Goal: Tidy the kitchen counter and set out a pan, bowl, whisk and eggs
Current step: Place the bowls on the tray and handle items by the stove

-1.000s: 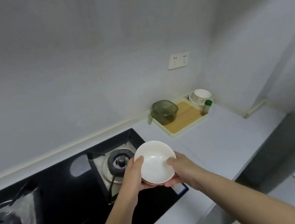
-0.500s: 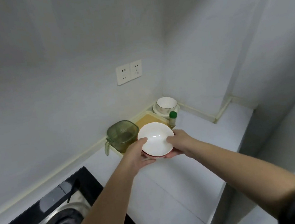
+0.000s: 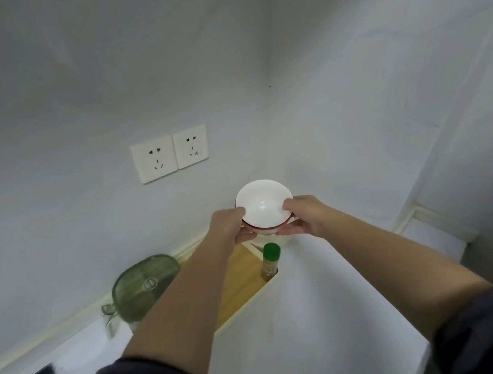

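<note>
Both hands, left hand [image 3: 231,223] and right hand [image 3: 304,216], gripped the bowl [image 3: 263,204] by its rim over the tray corner; best lowered level, clear of the green-capped bottle [image 3: 270,260].

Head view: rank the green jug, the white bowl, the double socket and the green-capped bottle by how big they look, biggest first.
1. Green jug, though the left arm hides part of it.
2. Double socket and bowl look about alike; the bowl is held up, so I won't rank them.
3. Bottle, clearly smallest.
</note>
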